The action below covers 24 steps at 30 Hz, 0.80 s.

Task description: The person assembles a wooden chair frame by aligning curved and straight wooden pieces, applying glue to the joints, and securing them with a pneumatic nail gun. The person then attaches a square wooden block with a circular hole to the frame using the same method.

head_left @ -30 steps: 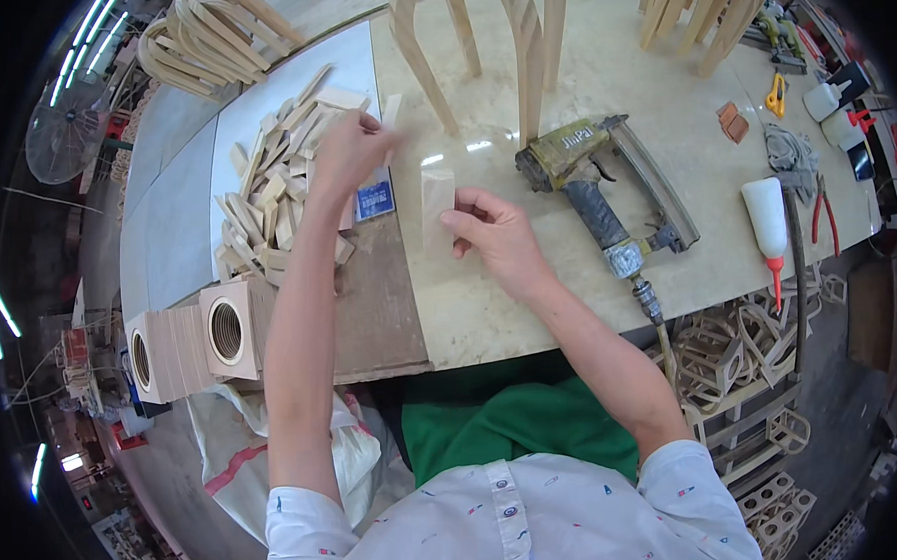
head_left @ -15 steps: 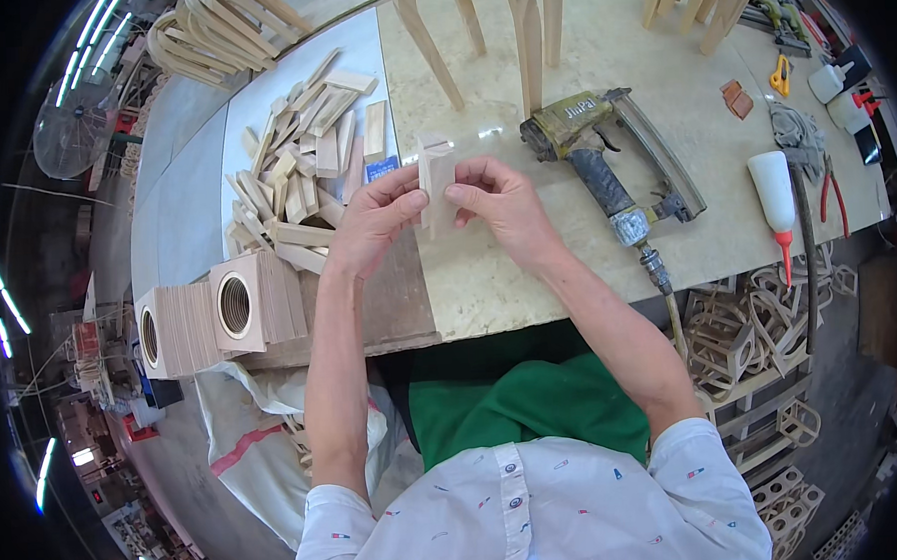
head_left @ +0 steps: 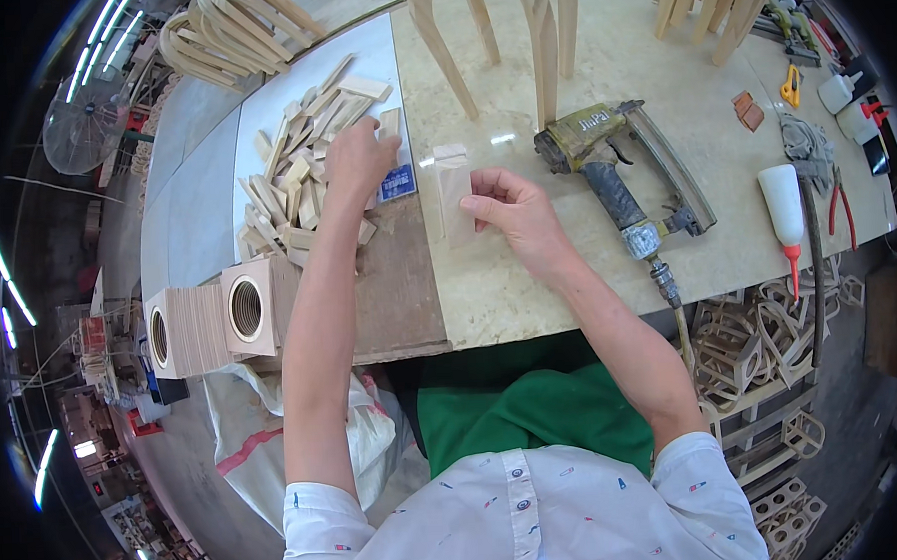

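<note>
My right hand (head_left: 516, 215) pinches the right edge of a pale, flat wooden piece (head_left: 454, 192) between thumb and fingers, above the tabletop. The piece stands roughly upright, with a notched-looking upper end. My left hand (head_left: 359, 162) is over the right side of a heap of small wooden blocks (head_left: 299, 186). Its thumb and fingers are apart, close to a block (head_left: 390, 122) at the heap's edge; some fingertips are hidden among the pieces. A blue packet (head_left: 397, 183) lies beside the left hand.
A nail gun (head_left: 614, 178) with its hose lies on the table to the right, near upright wooden legs (head_left: 544, 51). Stacked square plates with round holes (head_left: 259, 306) stand at the left front edge. A white glue bottle (head_left: 782, 205) and red-handled pliers (head_left: 842, 213) lie far right.
My left hand has let go of the flat wooden piece and moved left and away from me to the heap of blocks. The right hand keeps the piece in nearly the same place.
</note>
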Available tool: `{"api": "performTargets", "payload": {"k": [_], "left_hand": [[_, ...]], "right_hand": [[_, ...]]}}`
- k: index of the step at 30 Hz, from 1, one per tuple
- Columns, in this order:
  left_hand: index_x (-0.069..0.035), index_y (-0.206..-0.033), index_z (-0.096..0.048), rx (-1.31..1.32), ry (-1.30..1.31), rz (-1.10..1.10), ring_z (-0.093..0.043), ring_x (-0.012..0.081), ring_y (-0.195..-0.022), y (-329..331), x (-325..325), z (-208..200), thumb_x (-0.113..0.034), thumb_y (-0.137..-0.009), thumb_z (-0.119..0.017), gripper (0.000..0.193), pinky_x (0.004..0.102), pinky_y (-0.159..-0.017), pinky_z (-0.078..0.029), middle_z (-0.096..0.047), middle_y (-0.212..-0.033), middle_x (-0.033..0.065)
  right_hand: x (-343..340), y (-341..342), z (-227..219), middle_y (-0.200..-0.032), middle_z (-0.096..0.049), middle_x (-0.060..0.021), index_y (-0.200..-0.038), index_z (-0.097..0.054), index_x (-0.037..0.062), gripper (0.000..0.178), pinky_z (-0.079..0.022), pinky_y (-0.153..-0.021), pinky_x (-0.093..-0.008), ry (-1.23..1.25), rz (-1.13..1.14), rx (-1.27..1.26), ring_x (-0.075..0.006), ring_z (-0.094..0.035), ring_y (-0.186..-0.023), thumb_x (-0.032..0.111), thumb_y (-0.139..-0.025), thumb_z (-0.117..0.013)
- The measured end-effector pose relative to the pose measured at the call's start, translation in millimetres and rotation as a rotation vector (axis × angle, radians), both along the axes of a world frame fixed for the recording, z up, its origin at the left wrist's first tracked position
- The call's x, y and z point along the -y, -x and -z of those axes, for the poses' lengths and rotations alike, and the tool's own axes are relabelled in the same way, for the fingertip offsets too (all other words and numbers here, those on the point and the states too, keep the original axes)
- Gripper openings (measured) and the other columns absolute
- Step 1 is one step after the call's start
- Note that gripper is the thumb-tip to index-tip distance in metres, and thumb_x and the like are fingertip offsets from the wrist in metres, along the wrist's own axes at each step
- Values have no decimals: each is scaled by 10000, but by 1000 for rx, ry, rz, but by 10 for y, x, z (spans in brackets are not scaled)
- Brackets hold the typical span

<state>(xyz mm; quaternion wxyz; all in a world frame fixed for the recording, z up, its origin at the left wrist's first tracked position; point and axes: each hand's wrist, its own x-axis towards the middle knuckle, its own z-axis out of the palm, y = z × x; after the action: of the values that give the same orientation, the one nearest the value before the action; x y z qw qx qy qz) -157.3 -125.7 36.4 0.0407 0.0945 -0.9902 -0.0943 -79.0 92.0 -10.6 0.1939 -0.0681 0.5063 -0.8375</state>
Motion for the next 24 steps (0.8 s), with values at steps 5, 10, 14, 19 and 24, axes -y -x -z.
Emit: {"api": "performTargets", "payload": {"k": [5, 10, 14, 19, 24], "left_hand": [[24, -1069, -675, 41, -63, -23, -648, 336, -1011, 126, 74, 109, -252, -695, -729, 467, 395, -883, -495, -671, -1043, 236], [40, -1018, -677, 96, -92, -36, -652, 340, -996, 154, -113, 16, -259, -665, -757, 469, 396, -868, -503, -673, -1032, 237], [25, -1054, -684, 196, -133, -56, -667, 283, -960, 126, -142, -52, -333, -698, -781, 514, 358, -851, -501, -692, -1027, 195], [22, -917, -674, 86, -551, -9, -610, 158, -723, -166, -49, 2, -261, -751, -742, 335, 297, -689, -480, -666, -808, 84], [31, -946, -664, 169, -753, 66, -554, 113, -686, -711, -401, -262, -202, -845, -649, 254, 261, -663, -454, -618, -744, 32]], "right_hand": [[-19, 25, 3, -968, -640, -11, -1096, -622, 10, 259, -482, -695, -250, 5, 11, -5, -83, -577, -848, 122, -871, -684], [-23, 29, -5, -968, -640, -10, -1092, -620, 12, 251, -481, -692, -250, -1, 12, -11, -80, -577, -850, 118, -873, -682], [-35, 54, 73, -976, -641, -11, -1095, -617, 13, 253, -480, -689, -249, 19, 28, -29, -77, -578, -854, 115, -874, -682], [-16, 40, 35, -984, -644, -18, -1096, -615, 11, 258, -480, -688, -248, 35, 38, -38, -77, -579, -861, 111, -869, -687], [-10, 36, 29, -965, -641, -14, -1100, -625, 10, 247, -475, -686, -237, 8, 67, -71, -77, -575, -833, 68, -865, -677]]}}
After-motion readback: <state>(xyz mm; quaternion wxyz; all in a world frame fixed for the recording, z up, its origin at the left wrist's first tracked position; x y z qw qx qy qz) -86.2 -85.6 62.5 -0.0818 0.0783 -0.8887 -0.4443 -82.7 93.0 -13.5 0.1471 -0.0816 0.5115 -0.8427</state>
